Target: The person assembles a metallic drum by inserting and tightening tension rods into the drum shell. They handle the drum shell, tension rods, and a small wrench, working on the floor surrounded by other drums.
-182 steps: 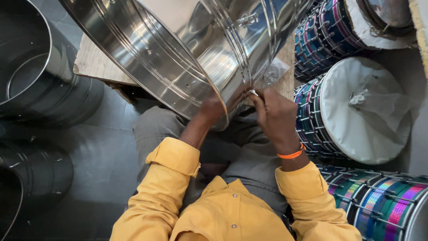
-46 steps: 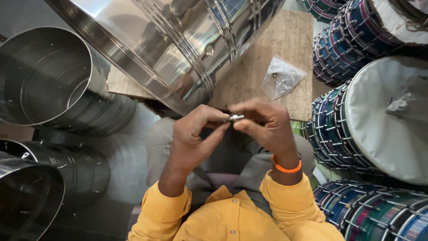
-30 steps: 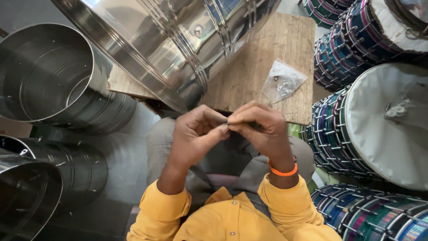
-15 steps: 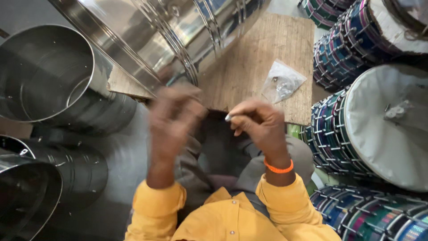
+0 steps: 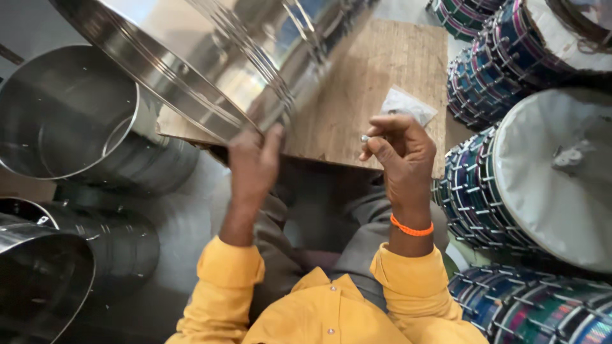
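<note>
Pinching small metal fastener (image 5: 364,137), right hand (image 5: 401,159); left hand (image 5: 252,169) touching shiny steel shell (image 5: 210,76).

A wooden surface (image 5: 376,95) carried a steel shell (image 5: 242,57), tilted across its left part. Right of the shell, near the surface's far right edge, lay a clear bag (image 5: 408,105). The bare wood between them showed straight grain.

The person is wearing a yellow button-up shirt (image 5: 331,312) with long sleeves (image 5: 229,267) reaching the wrists, grey trousers (image 5: 357,223), and a thin orange band (image 5: 411,227) circling the right wrist, while both hands are showing bare.
</note>
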